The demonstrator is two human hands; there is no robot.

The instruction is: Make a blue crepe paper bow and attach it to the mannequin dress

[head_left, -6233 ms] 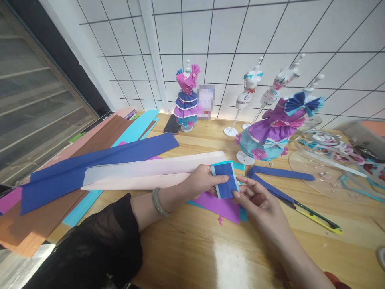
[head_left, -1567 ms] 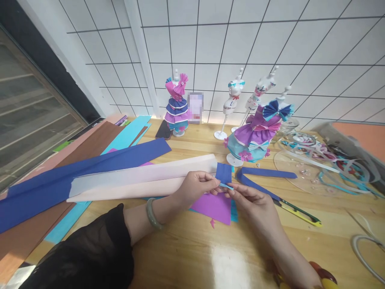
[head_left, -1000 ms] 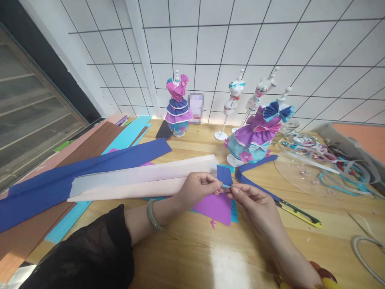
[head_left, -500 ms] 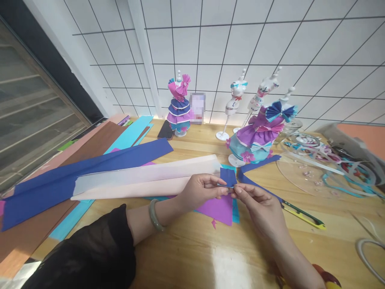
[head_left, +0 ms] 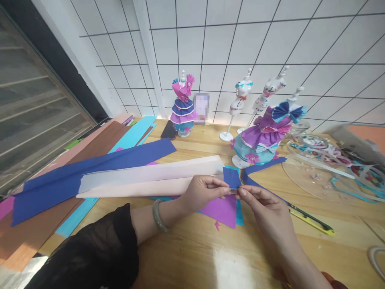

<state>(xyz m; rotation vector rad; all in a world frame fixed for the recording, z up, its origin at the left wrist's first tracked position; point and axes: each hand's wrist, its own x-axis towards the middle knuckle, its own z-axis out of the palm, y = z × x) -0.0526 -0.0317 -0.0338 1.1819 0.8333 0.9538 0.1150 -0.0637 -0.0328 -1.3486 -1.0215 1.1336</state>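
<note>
A small blue piece of crepe paper point(head_left: 231, 177) is pinched between my two hands, its near edge folded into a narrow strip. My left hand point(head_left: 206, 192) grips the left end of that fold, and my right hand point(head_left: 264, 206) pinches the right end with thumb and fingers. Below them on the table lie a purple sheet point(head_left: 221, 212) and a turquoise one point(head_left: 240, 212). Pale pink folded paper point(head_left: 135, 185) stretches left behind my left hand. A yellow and black cutter point(head_left: 313, 220) rests right of my right hand.
Blue point(head_left: 99, 168), brown point(head_left: 90, 148) and turquoise strips point(head_left: 132, 133) cover the left side. At the back stand paper-dressed mannequins point(head_left: 261, 134) point(head_left: 183, 108), bare ones point(head_left: 240, 96) and a phone point(head_left: 169, 130). Ribbons point(head_left: 357, 168) and a clear round plate point(head_left: 300, 176) lie right.
The whole view has shifted slightly, so things sit a little further right. Both hands keep their pinch on the blue paper, and its folded edge now shows a bit more plainly between the fingertips.
</note>
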